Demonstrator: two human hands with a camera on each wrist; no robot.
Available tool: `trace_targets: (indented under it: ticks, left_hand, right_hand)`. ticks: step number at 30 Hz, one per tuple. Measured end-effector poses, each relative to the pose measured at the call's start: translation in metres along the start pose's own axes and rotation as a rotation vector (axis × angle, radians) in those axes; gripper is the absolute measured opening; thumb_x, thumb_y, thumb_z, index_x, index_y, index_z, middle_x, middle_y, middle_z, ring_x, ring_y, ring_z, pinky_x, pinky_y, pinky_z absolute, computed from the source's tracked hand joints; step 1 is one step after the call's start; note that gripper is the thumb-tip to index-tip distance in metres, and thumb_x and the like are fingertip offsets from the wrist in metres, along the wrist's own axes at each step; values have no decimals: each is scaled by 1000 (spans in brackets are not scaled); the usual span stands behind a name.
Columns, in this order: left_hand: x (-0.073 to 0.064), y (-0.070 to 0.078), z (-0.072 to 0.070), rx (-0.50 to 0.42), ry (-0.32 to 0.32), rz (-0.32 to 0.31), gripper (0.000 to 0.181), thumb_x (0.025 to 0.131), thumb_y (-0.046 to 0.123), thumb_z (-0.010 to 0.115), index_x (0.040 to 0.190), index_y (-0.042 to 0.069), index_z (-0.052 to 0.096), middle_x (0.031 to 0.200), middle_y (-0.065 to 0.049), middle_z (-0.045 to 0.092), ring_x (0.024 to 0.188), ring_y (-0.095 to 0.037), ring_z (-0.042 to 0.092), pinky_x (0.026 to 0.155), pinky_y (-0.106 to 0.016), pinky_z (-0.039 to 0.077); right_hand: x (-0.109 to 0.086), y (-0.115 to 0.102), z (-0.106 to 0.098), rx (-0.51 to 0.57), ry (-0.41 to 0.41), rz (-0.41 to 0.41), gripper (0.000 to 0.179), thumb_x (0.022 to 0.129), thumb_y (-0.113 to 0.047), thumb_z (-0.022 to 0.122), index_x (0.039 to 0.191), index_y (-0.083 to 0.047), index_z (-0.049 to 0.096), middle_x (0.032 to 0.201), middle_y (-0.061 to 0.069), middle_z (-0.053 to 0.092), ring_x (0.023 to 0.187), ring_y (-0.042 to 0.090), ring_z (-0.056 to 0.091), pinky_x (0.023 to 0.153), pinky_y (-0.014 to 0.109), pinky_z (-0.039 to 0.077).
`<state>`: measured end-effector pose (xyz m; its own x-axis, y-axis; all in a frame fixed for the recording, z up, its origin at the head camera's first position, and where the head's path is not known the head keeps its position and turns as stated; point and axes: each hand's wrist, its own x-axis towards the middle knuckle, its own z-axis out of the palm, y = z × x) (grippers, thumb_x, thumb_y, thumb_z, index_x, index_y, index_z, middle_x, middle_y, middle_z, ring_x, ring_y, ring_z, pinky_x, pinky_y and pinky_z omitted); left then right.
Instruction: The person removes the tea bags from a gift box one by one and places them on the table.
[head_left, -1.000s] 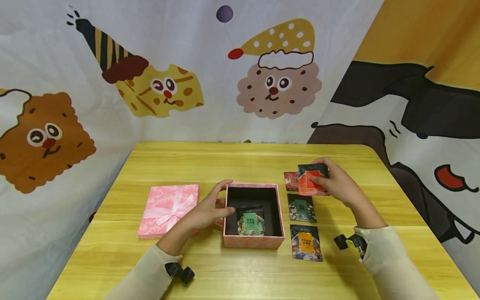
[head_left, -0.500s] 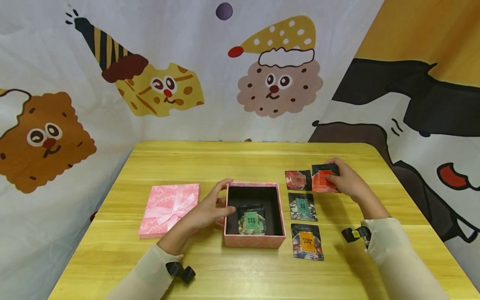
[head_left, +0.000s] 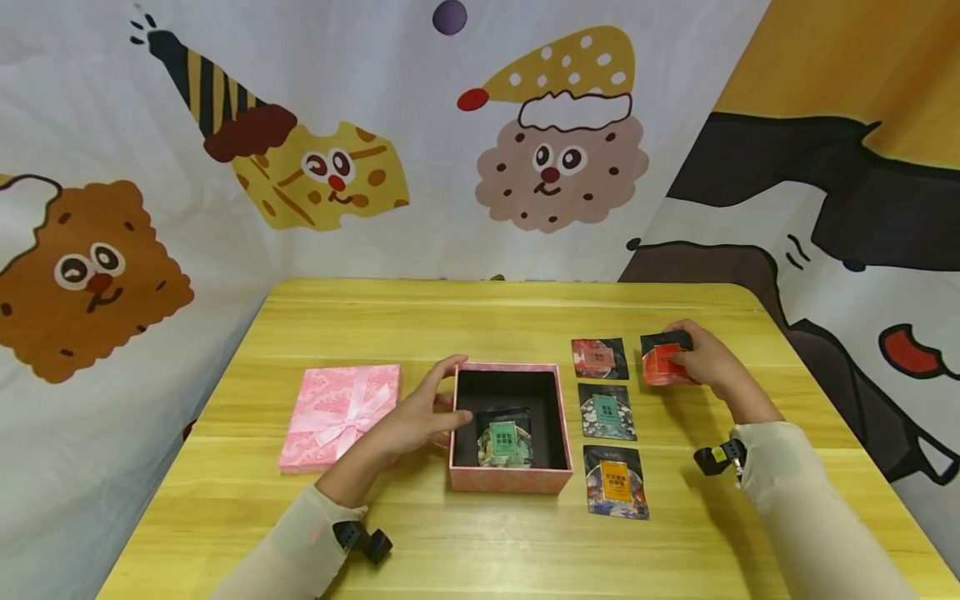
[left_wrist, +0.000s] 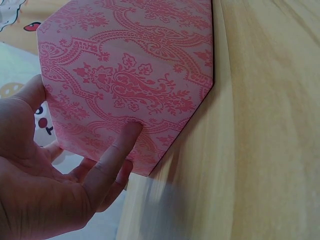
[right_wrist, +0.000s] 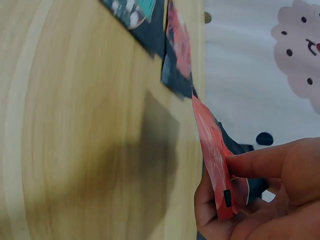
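Note:
My left hand (head_left: 415,418) holds the left wall of a pink patterned box (head_left: 512,481), thumb over the rim and fingers against the outside. In the left wrist view a fingertip touches that box's patterned wall (left_wrist: 130,85). Inside the dark interior lies a black sachet with a green label (head_left: 505,439). My right hand (head_left: 708,362) pinches a black and red sachet (head_left: 660,358) at the table's right side, thumb on its front. In the right wrist view this red sachet (right_wrist: 212,155) is seen edge-on above the table; whether another sits behind it, I cannot tell.
Right of the box, three sachets lie in a column: a red-labelled one (head_left: 598,358), a green-labelled one (head_left: 606,411) and an orange-labelled one (head_left: 617,482). A pink lid with a ribbon bow (head_left: 341,417) lies left on the wooden table (head_left: 420,321). A cartoon-print cloth (head_left: 420,50) hangs behind.
My right hand has carried the red sachet rightward and lower, away from the red-labelled sachet it partly covered. The left hand stays on the box.

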<state>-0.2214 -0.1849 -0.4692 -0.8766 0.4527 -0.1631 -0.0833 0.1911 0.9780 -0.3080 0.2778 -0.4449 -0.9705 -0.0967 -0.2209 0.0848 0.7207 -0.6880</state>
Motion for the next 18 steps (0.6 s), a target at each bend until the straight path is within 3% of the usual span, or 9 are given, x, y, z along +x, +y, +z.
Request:
trace_targets:
  ticks: [11, 18]
  left_hand:
    - [1, 1, 0, -8, 1, -1, 81, 98, 12, 70, 161, 34, 24, 167, -12, 16, 125, -41, 54, 73, -46, 63]
    - [0, 2, 0, -28, -4, 8, 81, 98, 8, 69, 160, 34, 25, 166, -12, 17, 122, -39, 56, 76, -50, 62]
  right_hand:
    - [7, 10, -3, 15, -10, 56, 47, 103, 2, 47, 148, 6, 35, 136, 38, 42, 94, 37, 54, 67, 39, 50]
    - [18, 17, -2, -46, 0, 84, 53, 99, 4, 51, 149, 5, 36, 143, 41, 37, 100, 42, 50, 68, 36, 47]
